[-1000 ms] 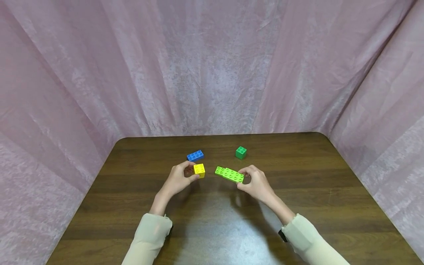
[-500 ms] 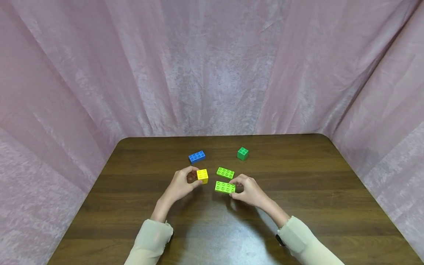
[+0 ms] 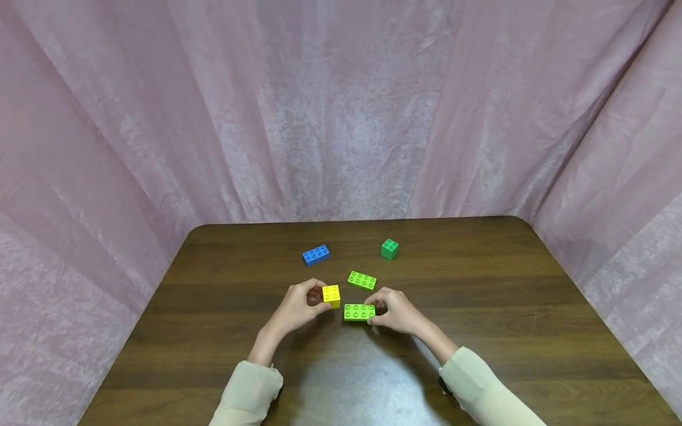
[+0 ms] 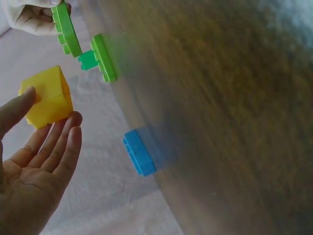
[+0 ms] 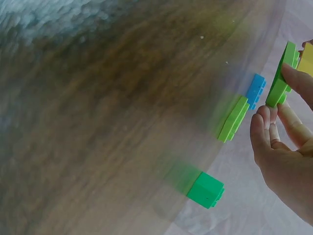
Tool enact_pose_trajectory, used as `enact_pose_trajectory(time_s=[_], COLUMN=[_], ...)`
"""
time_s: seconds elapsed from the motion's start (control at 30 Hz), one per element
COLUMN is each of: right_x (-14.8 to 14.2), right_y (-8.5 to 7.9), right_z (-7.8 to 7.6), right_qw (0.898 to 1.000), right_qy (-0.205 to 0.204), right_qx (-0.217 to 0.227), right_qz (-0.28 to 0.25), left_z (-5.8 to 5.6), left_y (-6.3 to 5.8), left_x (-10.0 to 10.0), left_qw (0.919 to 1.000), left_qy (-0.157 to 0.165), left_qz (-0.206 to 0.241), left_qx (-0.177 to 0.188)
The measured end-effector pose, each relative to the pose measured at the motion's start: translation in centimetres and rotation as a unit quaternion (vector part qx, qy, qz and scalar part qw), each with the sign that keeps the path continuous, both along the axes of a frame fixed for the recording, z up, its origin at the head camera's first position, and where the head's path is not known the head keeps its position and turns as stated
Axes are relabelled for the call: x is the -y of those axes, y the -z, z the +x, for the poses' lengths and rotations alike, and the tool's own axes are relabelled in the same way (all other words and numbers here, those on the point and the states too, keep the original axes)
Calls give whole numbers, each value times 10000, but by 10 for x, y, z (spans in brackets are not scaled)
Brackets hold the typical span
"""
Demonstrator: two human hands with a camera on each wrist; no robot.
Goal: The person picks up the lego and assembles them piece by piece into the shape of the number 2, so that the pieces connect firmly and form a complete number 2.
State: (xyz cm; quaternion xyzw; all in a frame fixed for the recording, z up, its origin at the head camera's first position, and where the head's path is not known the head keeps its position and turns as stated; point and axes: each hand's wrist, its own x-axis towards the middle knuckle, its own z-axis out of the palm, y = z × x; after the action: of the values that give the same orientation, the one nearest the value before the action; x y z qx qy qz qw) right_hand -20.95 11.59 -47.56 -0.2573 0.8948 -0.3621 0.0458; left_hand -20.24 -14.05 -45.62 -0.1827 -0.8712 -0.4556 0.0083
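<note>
My left hand (image 3: 298, 307) pinches a yellow square toy brick (image 3: 331, 296) between thumb and fingers. In the left wrist view that yellow brick (image 4: 48, 97) is held off the table, studs turned away from the palm. Just to its right, my right hand (image 3: 396, 310) pinches one end of a flat light-green brick (image 3: 356, 312), studs up. The right wrist view shows this light-green brick (image 5: 283, 73) raised above the table, with part of the yellow brick (image 5: 307, 59) behind it. The two held bricks are close but apart in the head view.
A second light-green brick (image 3: 362, 280) lies on the brown wooden table (image 3: 479, 296) just beyond the hands. Farther back are a blue brick (image 3: 316, 255) at left and a dark-green square brick (image 3: 389, 249) at right. A pink curtain (image 3: 341, 118) hangs behind the table.
My right hand has drawn its light-green brick toward me and leftward, off the line of the second one, and turned it straighter. My left hand has brought the yellow brick nearer me and rightward.
</note>
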Motion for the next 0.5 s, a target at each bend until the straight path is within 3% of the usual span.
enact_pose_trajectory(time_s=[0.17,0.5], right_x=[0,3], right_y=[3,6], right_z=[-2,-4], right_qw=[9999,9998], right_qy=[-86,-148], right_qx=[119,134], right_qz=[8,82], left_z=[1,2], left_y=[3,6], left_x=[-1,-2], left_qw=[9985,9981], left_qy=[-195,-185], left_qz=[-172,-187], left_qx=[477,556])
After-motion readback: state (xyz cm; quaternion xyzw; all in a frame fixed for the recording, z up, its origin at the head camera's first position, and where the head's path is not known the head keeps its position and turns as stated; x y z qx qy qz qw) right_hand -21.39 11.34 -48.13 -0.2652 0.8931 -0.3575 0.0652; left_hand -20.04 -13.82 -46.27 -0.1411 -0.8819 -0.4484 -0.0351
